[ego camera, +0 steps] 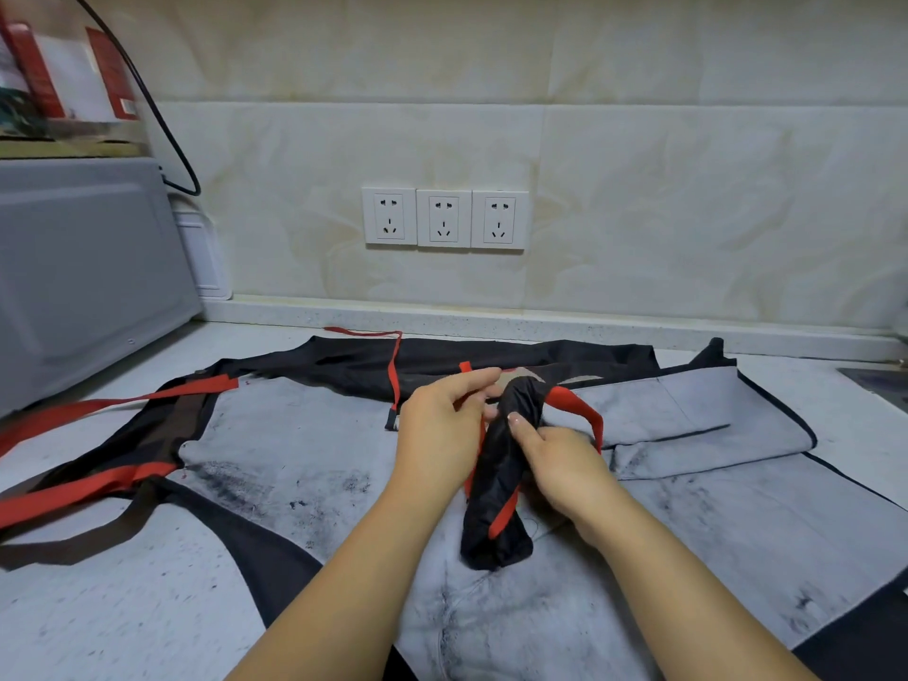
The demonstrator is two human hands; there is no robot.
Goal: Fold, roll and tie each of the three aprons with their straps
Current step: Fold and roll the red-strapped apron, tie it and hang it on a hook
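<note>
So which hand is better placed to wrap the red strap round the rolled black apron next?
Probably the left: the left hand pinches the red fabric strap at the rolled black apron's far end, while the right hand grips the roll.

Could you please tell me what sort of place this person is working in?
Most likely a home kitchen: a speckled countertop runs along a tiled wall with three wall sockets, and a grey appliance, possibly a microwave, stands at the left.

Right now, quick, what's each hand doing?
Left hand: closed, pinching the red strap.
Right hand: closed, gripping the rolled apron.
</note>
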